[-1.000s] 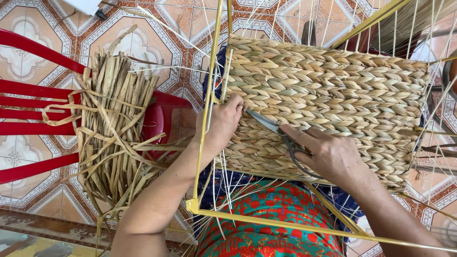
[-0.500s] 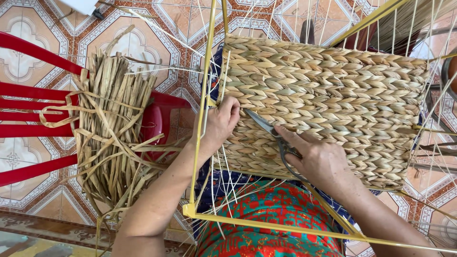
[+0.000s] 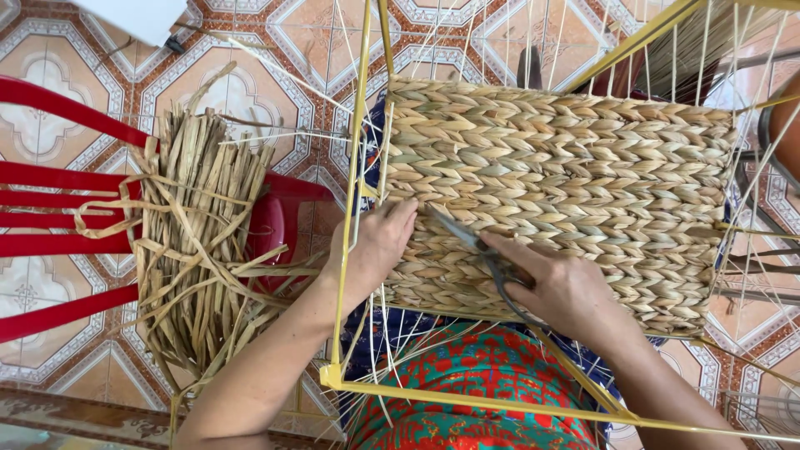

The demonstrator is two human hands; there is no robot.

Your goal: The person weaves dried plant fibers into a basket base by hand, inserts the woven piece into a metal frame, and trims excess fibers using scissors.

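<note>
Tiled floor below; woven panel under both hands, scissors in right hand.

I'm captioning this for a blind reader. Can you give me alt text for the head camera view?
Seen from above, a person's right hand holds scissors against a woven straw panel stretched on a yellow metal frame, while the left hand presses the panel's left edge. A bundle of dried straw strips lies on a red plastic chair to the left, over a patterned tile floor.
</note>
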